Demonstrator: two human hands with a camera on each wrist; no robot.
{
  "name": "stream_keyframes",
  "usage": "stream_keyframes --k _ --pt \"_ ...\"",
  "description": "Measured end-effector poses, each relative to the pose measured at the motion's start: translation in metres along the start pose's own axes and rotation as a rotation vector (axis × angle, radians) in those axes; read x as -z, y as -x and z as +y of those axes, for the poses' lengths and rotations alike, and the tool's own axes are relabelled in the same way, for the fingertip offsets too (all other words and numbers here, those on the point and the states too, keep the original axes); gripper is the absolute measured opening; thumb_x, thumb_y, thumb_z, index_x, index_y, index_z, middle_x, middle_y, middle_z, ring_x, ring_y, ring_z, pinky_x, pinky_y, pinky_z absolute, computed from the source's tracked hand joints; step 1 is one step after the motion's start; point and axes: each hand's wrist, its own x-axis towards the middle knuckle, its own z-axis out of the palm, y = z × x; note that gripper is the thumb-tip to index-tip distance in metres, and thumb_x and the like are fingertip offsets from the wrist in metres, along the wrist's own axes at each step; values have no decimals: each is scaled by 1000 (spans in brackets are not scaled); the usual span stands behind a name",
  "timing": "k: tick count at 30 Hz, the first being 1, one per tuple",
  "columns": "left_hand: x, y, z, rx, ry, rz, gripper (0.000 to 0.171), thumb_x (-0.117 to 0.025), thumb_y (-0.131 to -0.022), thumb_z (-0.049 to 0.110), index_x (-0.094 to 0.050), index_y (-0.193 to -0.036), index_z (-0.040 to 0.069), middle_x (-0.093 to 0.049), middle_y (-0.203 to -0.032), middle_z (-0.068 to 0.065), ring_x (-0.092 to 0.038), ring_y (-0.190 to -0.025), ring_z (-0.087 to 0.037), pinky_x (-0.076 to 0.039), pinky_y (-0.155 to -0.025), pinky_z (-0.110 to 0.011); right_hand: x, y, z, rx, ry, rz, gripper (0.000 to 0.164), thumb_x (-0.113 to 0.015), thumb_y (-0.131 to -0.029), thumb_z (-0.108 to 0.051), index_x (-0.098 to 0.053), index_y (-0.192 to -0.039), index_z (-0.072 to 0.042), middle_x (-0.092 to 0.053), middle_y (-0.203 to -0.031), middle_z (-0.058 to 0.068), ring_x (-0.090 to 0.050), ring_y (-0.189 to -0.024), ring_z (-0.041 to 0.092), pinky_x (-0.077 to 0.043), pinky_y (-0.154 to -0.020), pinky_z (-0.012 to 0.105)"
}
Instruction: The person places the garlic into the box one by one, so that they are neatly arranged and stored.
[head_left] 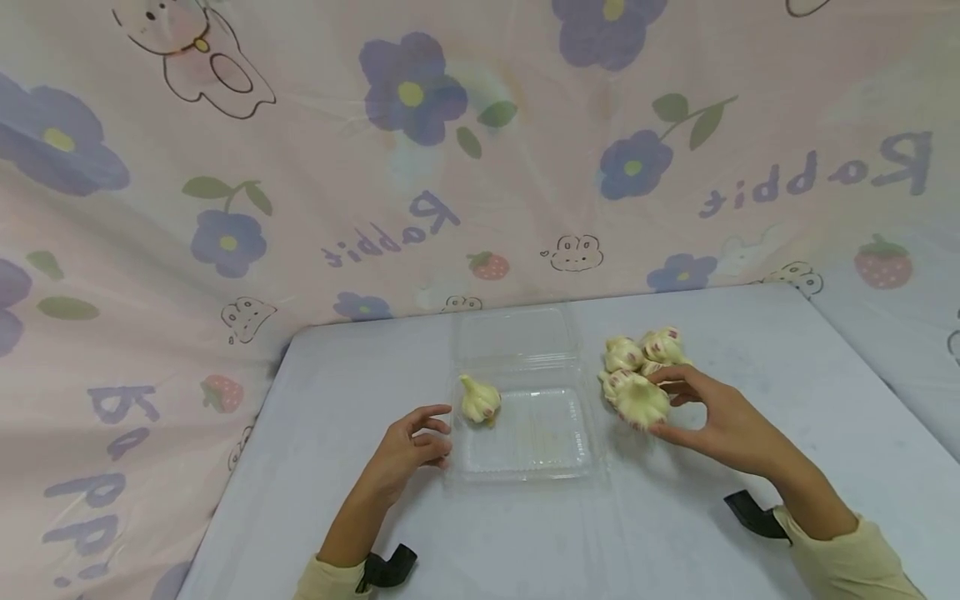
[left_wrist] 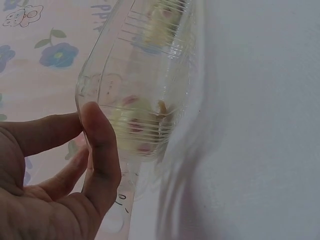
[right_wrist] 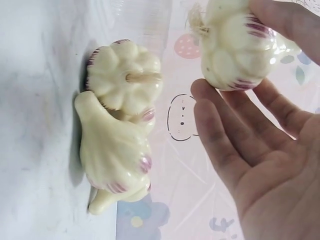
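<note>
Right fingers [right_wrist: 217,135] pinch garlic [right_wrist: 240,55]; bare table [head_left: 795,367] toward right edge.

Glossy garlic bulbs [right_wrist: 115,145], clear plastic container [head_left: 543,433]

The garlic bulbs [right_wrist: 117,142] are cream streaked with purple, the container [head_left: 536,429] colourless, the counter [head_left: 360,367] whitish, the sleeves [head_left: 851,558] pale yellow, and the pink cloth [head_left: 525,183] patterned with yellow-centred violet flowers [head_left: 415,90].

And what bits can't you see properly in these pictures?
Head view: part of the garlic pile, hidden by the held bulb and right hand.
Right wrist view: some of the held bulb, cut off by the top edge.
Left wrist view: details of the boxed bulb, blurred through the clear plastic box.
</note>
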Motion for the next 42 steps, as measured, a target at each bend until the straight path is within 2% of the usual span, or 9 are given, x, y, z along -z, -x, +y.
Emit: stream_keyframes --k 4,11,20,28,35,42 --pt "-1 0 0 9 2 12 58 -67 -89 -6 -48 -143 -1 -54 -114 -14 -61 -75 -12 -59 -68 -26 1 -1 -2 11 -5 11 60 -81 -83 -36 -52 -134 -24 -62 -129 -1 -66 -103 18 -56 -84 45" --pt "-1 1 -1 9 10 22 58 -68 -89 -5 -48 -143 0 -55 -116 -16 -61 -76 -13 -59 -69 -27 1 -1 -1 -13 -9 20 59 -81 -83 -37 -52 -134 -24 -62 -129 -4 -61 -103 4 -55 -85 43" --pt "2 1 -7 0 32 24 57 -66 -90 -5 -48 -143 0 -55 -114 -12 -63 -77 -13 -60 -70 -26 -2 -3 -1 -20 -16 15 60 -80 -84 -39 -51 -135 -24 -62 -130 -1 -63 -106 17 -54 -86 48" --pt "1 0 -6 -5 39 24 55 -65 -91 -3 -48 -143 0 -56 -112 -11 -63 -76 -12 -60 -69 -26 -2 -8 -8 -22 -55 1 61 -80 -84 -38 -51 -136 -21 -61 -133 3 -65 -112 30 -53 -91 51" --pt "0 2 -2 3 35 28 54 -65 -92 -1 -48 -143 0 -57 -113 -12 -63 -77 -12 -60 -69 -25 -5 -14 -13 -8 -72 -14 63 -78 -86 -37 -50 -141 -22 -58 -138 3 -65 -112 25 -54 -92 47" --pt "0 2 -1 6 37 25 54 -65 -92 -2 -48 -144 0 -57 -114 -14 -63 -77 -12 -60 -69 -25 -14 -19 -18 6 -78 -33 64 -78 -86 -37 -51 -141 -18 -58 -137 4 -64 -110 22 -56 -91 44"
